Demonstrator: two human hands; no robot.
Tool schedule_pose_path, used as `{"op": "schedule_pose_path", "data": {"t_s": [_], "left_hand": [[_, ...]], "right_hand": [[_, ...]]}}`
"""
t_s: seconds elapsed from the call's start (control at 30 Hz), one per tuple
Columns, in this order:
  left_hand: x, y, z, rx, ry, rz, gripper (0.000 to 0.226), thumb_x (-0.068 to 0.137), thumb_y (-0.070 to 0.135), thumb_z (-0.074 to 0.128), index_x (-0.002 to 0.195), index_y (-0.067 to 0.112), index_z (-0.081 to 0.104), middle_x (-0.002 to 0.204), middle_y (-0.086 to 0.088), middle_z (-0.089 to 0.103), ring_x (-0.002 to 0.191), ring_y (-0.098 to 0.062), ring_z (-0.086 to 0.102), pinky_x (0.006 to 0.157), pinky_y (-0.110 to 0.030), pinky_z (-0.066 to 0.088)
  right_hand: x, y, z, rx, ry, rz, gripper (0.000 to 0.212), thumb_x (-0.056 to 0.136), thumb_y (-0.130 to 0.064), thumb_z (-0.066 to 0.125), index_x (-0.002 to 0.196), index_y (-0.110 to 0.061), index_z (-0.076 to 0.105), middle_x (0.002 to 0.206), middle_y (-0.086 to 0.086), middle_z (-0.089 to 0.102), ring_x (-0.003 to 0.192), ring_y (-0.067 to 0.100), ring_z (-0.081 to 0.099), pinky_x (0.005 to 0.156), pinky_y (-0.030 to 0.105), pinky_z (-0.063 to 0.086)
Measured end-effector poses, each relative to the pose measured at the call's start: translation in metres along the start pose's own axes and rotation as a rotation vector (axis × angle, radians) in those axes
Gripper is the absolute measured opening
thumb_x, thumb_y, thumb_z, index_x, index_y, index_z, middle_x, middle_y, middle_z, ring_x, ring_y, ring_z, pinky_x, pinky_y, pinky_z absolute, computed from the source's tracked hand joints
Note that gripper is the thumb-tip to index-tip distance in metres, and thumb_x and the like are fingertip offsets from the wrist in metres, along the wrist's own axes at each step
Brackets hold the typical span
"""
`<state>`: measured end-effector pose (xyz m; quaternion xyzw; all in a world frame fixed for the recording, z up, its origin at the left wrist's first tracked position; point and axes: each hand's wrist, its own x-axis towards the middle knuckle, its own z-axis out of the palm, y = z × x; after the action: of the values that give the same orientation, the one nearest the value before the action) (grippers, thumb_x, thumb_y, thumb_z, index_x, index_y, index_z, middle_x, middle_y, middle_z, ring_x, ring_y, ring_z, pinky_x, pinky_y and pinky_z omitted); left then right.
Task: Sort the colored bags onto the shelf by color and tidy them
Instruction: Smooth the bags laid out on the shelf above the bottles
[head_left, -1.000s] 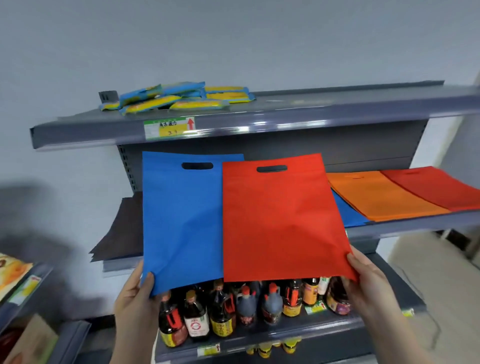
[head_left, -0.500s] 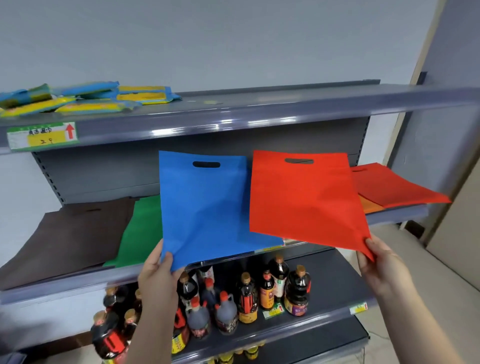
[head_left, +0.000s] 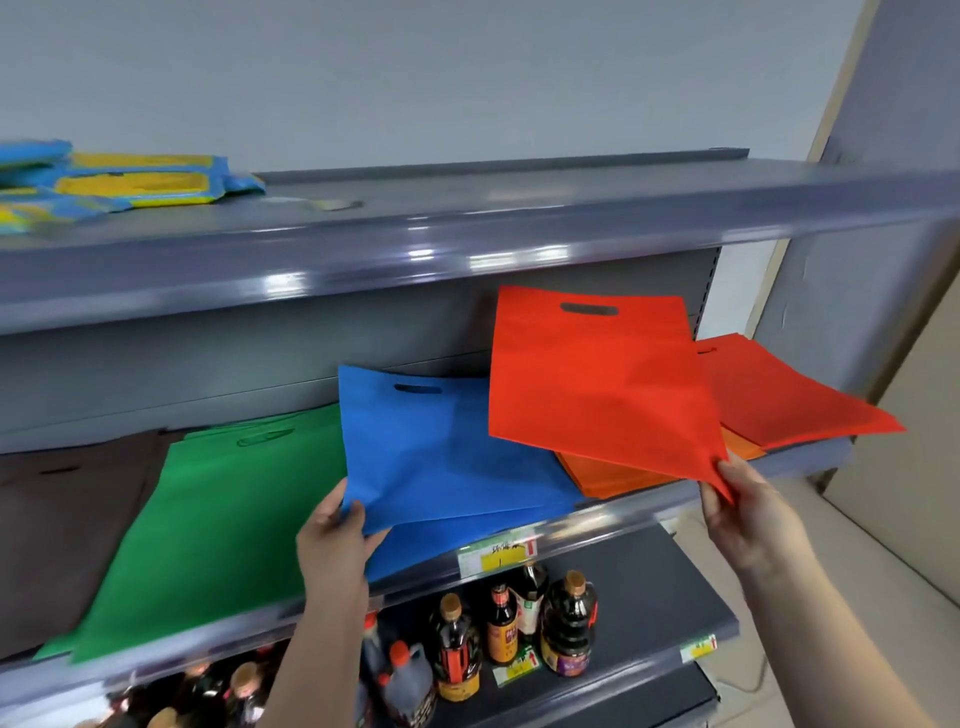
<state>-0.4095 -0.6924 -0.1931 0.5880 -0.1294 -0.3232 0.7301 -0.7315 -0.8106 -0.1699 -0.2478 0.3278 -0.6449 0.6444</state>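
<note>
The left hand (head_left: 332, 540) pinched the lower left corner of a flat blue bag (head_left: 441, 457), its fingers (head_left: 353, 512) curled over the matte, non-woven cloth; the bag sloped down onto the middle shelf (head_left: 639, 512) near its front edge, over more blue cloth beneath it. The right hand (head_left: 748, 514) gripped the lower right corner of a red bag (head_left: 597, 384), held tilted above the shelf's right end. Both bags were rectangular with a slot handle cut near the top. On the same shelf lay a brown bag (head_left: 67, 514) at the left end, a green bag (head_left: 208, 525) beside it, an orange bag (head_left: 613, 475) and another red bag (head_left: 779, 400) at the right end. The lower shelf (head_left: 654, 582) carried glossy dark sauce bottles (head_left: 569, 629). Blue-and-yellow packets (head_left: 140, 179) lay on the top shelf (head_left: 467, 218).
</note>
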Motion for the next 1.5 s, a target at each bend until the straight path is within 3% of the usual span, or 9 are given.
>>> {"op": "schedule_pose_path", "data": {"t_s": [0.13,0.3,0.53,0.73,0.83,0.97,1.13,1.3,1.5], "left_hand": [[0.019,-0.007,0.018,0.181,-0.028,0.002,0.047,0.092,-0.005,0.050,0.137,0.006,0.046,0.138,-0.013,0.049,0.112,-0.029,0.057,0.082,-0.036,0.049],[0.026,0.008,0.035,0.692,0.100,0.369,0.048,0.086,0.009,0.064,0.131,0.010,0.052,0.128,-0.016,0.057,0.110,-0.034,0.055,0.095,-0.042,0.044],[-0.017,0.009,0.123,0.217,-0.275,0.044,0.026,0.095,0.027,0.052,0.116,0.013,0.053,0.104,-0.005,0.066,0.082,-0.022,0.069,0.055,-0.027,0.054],[-0.052,-0.035,0.208,0.322,-0.319,0.073,0.034,0.090,0.005,0.059,0.120,0.022,0.059,0.098,-0.008,0.068,0.073,-0.016,0.062,0.058,-0.024,0.046],[-0.075,-0.060,0.249,0.366,-0.304,0.133,0.039,0.090,0.004,0.059,0.117,0.031,0.052,0.090,0.001,0.060,0.052,-0.008,0.044,0.042,-0.014,0.035],[-0.102,-0.082,0.301,0.387,-0.316,0.163,0.037,0.091,0.003,0.058,0.116,0.030,0.054,0.085,0.006,0.061,0.061,-0.008,0.050,0.041,-0.009,0.035],[-0.116,-0.100,0.352,0.485,-0.359,0.162,0.036,0.091,0.013,0.060,0.119,0.035,0.052,0.093,0.011,0.059,0.083,0.001,0.055,0.074,-0.027,0.044],[-0.110,-0.113,0.396,0.549,-0.392,0.180,0.038,0.091,0.015,0.061,0.124,0.032,0.053,0.102,0.005,0.063,0.090,-0.007,0.060,0.068,-0.024,0.044],[-0.086,-0.133,0.439,0.694,-0.422,0.197,0.041,0.090,0.013,0.061,0.130,0.022,0.053,0.111,-0.002,0.064,0.099,-0.017,0.061,0.071,-0.021,0.048]], "right_hand": [[0.026,0.002,0.006,-0.013,-0.030,0.017,0.068,0.099,0.002,0.029,0.052,-0.018,0.074,0.064,-0.004,0.071,0.059,0.002,0.067,0.053,0.012,0.052],[0.052,0.000,0.007,-0.035,-0.064,0.053,0.067,0.098,0.002,0.031,0.054,-0.021,0.075,0.065,-0.005,0.071,0.059,0.003,0.068,0.051,0.013,0.052],[0.083,-0.023,-0.008,-0.109,-0.092,0.116,0.052,0.098,0.000,0.036,0.071,-0.015,0.076,0.067,-0.004,0.072,0.060,0.005,0.068,0.047,0.015,0.052],[0.118,-0.083,-0.054,-0.208,-0.158,0.093,0.026,0.097,0.000,0.039,0.100,-0.008,0.063,0.076,0.001,0.074,0.067,0.010,0.070,0.053,0.020,0.055],[0.139,-0.116,-0.086,-0.291,-0.150,0.035,0.025,0.096,0.001,0.041,0.102,-0.008,0.064,0.079,0.001,0.074,0.070,0.010,0.070,0.057,0.020,0.055],[0.165,-0.155,-0.129,-0.422,-0.119,-0.011,0.025,0.095,-0.001,0.044,0.100,-0.012,0.066,0.078,-0.003,0.074,0.069,0.007,0.070,0.058,0.019,0.055],[0.204,-0.184,-0.170,-0.514,-0.077,-0.031,0.026,0.095,-0.001,0.046,0.113,-0.008,0.063,0.098,0.007,0.070,0.080,0.013,0.068,0.064,0.019,0.056],[0.241,-0.204,-0.187,-0.780,-0.045,-0.140,0.028,0.094,0.003,0.046,0.099,-0.017,0.066,0.073,-0.007,0.072,0.066,0.003,0.066,0.060,0.015,0.053],[0.281,-0.211,-0.191,-1.188,-0.043,-0.277,0.027,0.094,-0.001,0.049,0.114,-0.011,0.064,0.094,0.001,0.065,0.083,0.013,0.058,0.062,0.012,0.041]]}}
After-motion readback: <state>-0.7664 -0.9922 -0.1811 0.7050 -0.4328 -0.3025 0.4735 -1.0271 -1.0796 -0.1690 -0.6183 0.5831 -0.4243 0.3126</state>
